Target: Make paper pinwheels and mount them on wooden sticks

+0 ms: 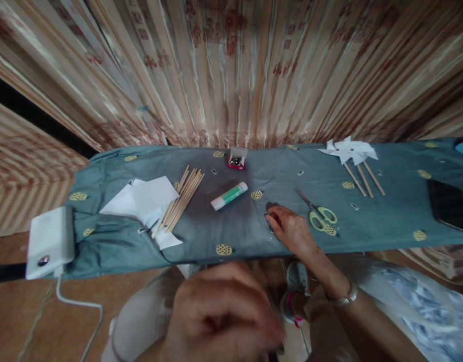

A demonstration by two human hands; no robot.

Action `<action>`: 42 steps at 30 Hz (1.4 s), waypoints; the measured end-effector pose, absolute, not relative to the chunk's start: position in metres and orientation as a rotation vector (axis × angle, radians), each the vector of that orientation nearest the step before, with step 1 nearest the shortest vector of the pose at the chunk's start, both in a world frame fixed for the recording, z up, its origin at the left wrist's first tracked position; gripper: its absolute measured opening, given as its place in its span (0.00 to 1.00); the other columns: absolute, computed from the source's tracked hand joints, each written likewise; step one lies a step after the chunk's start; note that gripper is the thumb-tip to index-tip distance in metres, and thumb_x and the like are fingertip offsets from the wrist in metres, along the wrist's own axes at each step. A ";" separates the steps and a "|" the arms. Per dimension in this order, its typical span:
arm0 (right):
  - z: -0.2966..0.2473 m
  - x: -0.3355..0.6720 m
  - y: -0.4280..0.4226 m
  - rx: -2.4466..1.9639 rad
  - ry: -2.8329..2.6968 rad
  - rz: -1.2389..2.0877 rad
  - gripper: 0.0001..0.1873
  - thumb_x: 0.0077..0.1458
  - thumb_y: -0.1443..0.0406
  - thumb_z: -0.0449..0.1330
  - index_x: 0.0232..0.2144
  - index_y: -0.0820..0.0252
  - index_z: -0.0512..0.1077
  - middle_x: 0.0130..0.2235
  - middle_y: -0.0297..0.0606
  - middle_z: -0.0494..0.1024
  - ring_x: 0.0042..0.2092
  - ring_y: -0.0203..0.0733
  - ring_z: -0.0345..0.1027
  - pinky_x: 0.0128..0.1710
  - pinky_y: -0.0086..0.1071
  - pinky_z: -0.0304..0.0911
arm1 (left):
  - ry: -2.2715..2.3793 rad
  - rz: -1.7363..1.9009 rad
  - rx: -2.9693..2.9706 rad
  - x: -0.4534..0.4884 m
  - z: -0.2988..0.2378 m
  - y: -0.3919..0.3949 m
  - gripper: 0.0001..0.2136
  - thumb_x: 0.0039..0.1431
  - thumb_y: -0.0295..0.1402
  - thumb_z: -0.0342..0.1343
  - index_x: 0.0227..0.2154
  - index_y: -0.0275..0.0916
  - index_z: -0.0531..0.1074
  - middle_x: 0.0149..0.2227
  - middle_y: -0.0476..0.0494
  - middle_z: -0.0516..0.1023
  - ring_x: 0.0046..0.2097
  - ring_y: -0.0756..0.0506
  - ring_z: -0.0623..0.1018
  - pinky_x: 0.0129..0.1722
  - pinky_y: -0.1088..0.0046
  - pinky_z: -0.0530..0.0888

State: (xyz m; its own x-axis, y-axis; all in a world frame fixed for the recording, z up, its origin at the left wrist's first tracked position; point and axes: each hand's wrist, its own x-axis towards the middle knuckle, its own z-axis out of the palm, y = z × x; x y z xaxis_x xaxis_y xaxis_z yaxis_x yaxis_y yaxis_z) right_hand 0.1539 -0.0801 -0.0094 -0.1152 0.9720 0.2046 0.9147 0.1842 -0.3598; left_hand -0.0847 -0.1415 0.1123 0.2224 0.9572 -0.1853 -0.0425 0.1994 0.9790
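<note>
Nearest the camera, the left hand is blurred, its fingers curled, below the near edge of the cloth-covered table; whether anything is gripped cannot be told. By the right hand, fingers bent, the tabletop is reached near mid-length; anything pinched is hidden. Just beside it, scissors are laid, handles toward the near edge. To its left, a glue stick is placed. Wooden sticks are piled partly over white paper toward the left end. White pinwheels are set along the far edge, toward the right.
</note>
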 end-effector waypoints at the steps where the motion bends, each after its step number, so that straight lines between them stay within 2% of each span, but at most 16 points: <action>1: -0.010 0.154 -0.080 -1.776 -2.076 0.204 0.13 0.64 0.62 0.51 0.39 0.61 0.74 0.36 0.44 0.81 0.37 0.47 0.77 0.37 0.34 0.68 | 1.056 0.956 1.137 -0.084 0.116 -0.137 0.15 0.45 0.51 0.68 0.17 0.47 0.79 0.19 0.46 0.72 0.24 0.47 0.72 0.24 0.68 0.70; 3: -0.010 0.155 -0.080 -1.774 -2.075 0.215 0.12 0.64 0.62 0.51 0.39 0.60 0.74 0.36 0.44 0.81 0.36 0.46 0.77 0.37 0.34 0.68 | 1.009 1.095 1.199 -0.085 0.119 -0.126 0.11 0.51 0.45 0.67 0.20 0.47 0.80 0.20 0.47 0.73 0.24 0.47 0.72 0.24 0.70 0.69; 5: -0.010 0.155 -0.079 -1.767 -2.073 0.226 0.12 0.64 0.62 0.51 0.39 0.60 0.73 0.36 0.43 0.81 0.35 0.46 0.76 0.37 0.34 0.68 | 1.042 1.169 1.285 -0.091 0.115 -0.112 0.11 0.52 0.41 0.67 0.19 0.44 0.78 0.20 0.48 0.73 0.25 0.48 0.72 0.25 0.72 0.69; 8: -0.011 0.155 -0.080 -1.759 -2.066 0.237 0.12 0.64 0.63 0.51 0.39 0.60 0.73 0.36 0.43 0.81 0.35 0.45 0.76 0.37 0.34 0.68 | 1.185 1.272 1.408 -0.109 0.099 -0.085 0.18 0.60 0.39 0.57 0.15 0.42 0.72 0.20 0.48 0.72 0.26 0.48 0.72 0.29 0.71 0.70; 9: -0.011 0.156 -0.080 -1.757 -2.060 0.236 0.12 0.64 0.62 0.51 0.39 0.60 0.74 0.36 0.43 0.81 0.35 0.45 0.76 0.37 0.34 0.68 | 1.308 1.287 1.460 -0.119 0.093 -0.074 0.17 0.60 0.39 0.56 0.16 0.42 0.73 0.21 0.49 0.73 0.27 0.48 0.73 0.31 0.71 0.71; 11: -0.012 0.156 -0.080 -1.751 -2.054 0.229 0.13 0.64 0.62 0.51 0.39 0.59 0.74 0.36 0.42 0.81 0.36 0.46 0.76 0.38 0.35 0.68 | 1.581 1.258 1.622 -0.141 0.082 -0.051 0.08 0.55 0.38 0.59 0.25 0.42 0.77 0.28 0.48 0.78 0.32 0.47 0.76 0.35 0.70 0.73; 13: -0.013 0.156 -0.080 -1.745 -2.055 0.222 0.13 0.64 0.62 0.50 0.39 0.59 0.74 0.36 0.43 0.81 0.36 0.46 0.76 0.38 0.35 0.69 | 1.733 1.145 1.848 -0.167 0.071 -0.031 0.07 0.53 0.38 0.59 0.30 0.41 0.78 0.37 0.44 0.80 0.39 0.43 0.78 0.43 0.66 0.75; 16: -0.014 0.157 -0.081 -1.733 -2.068 0.221 0.13 0.64 0.62 0.51 0.40 0.60 0.74 0.36 0.44 0.81 0.37 0.47 0.77 0.38 0.36 0.69 | 1.893 0.832 2.079 -0.203 0.054 -0.011 0.09 0.52 0.37 0.59 0.35 0.42 0.79 0.42 0.42 0.81 0.49 0.39 0.77 0.56 0.59 0.70; 20: -0.015 0.158 -0.081 -1.723 -2.084 0.216 0.13 0.64 0.62 0.52 0.41 0.62 0.74 0.38 0.45 0.81 0.38 0.49 0.77 0.39 0.38 0.70 | 1.942 0.668 2.165 -0.226 0.032 -0.005 0.13 0.53 0.35 0.59 0.41 0.40 0.78 0.49 0.38 0.80 0.55 0.37 0.74 0.59 0.57 0.68; 25: -0.015 0.158 -0.083 -1.719 -2.089 0.211 0.13 0.64 0.61 0.51 0.41 0.60 0.73 0.39 0.44 0.81 0.39 0.48 0.77 0.40 0.38 0.70 | 1.984 0.639 2.128 -0.228 0.016 -0.004 0.14 0.52 0.35 0.58 0.41 0.37 0.79 0.50 0.36 0.80 0.54 0.37 0.75 0.59 0.58 0.69; 31: -0.014 0.159 -0.083 -1.730 -2.096 0.224 0.14 0.64 0.60 0.51 0.42 0.60 0.74 0.39 0.45 0.81 0.39 0.49 0.77 0.40 0.39 0.71 | 1.995 0.684 1.974 -0.233 0.022 -0.002 0.10 0.55 0.35 0.55 0.33 0.38 0.79 0.42 0.42 0.83 0.49 0.40 0.79 0.54 0.64 0.72; 34: -0.013 0.159 -0.084 -1.712 -2.093 0.225 0.14 0.64 0.61 0.50 0.42 0.61 0.74 0.40 0.46 0.81 0.39 0.49 0.77 0.41 0.39 0.71 | 2.068 0.702 1.912 -0.243 0.033 -0.009 0.10 0.58 0.34 0.53 0.34 0.35 0.78 0.41 0.43 0.83 0.45 0.40 0.80 0.50 0.65 0.73; 37: -0.012 0.159 -0.085 -1.704 -2.096 0.222 0.15 0.64 0.61 0.51 0.42 0.61 0.74 0.40 0.47 0.81 0.40 0.50 0.77 0.41 0.39 0.71 | 2.155 0.737 1.849 -0.251 0.041 -0.017 0.10 0.61 0.34 0.53 0.36 0.34 0.78 0.42 0.47 0.82 0.46 0.41 0.79 0.49 0.66 0.72; 42: -0.013 0.160 -0.086 -1.707 -2.088 0.230 0.14 0.64 0.61 0.50 0.42 0.60 0.74 0.41 0.46 0.81 0.41 0.49 0.77 0.43 0.39 0.71 | 2.214 0.747 1.781 -0.252 0.042 -0.024 0.08 0.59 0.34 0.57 0.33 0.37 0.78 0.39 0.50 0.83 0.45 0.42 0.80 0.48 0.67 0.72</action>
